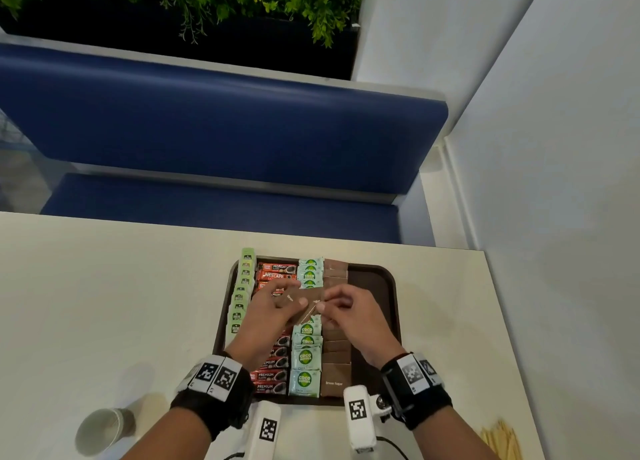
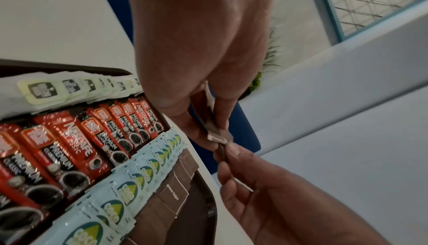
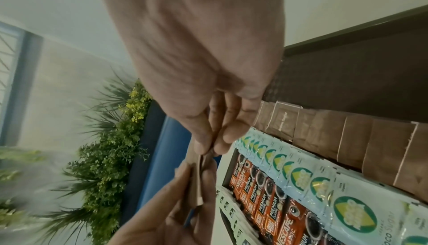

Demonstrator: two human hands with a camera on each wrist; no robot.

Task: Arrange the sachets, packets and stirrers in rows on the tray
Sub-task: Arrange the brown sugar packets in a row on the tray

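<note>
Small brown paper sugar sachets, pinched between left hand and right hand, are best peeled apart singly above the dark brown plastic tray.

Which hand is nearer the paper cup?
Left. The left hand is over the tray, on the paper cup's side; the right hand is farther right.

The scene is evenly lit from above; soft shadows are cast on the table. Wrist views are blurred and warped at the edges.
</note>
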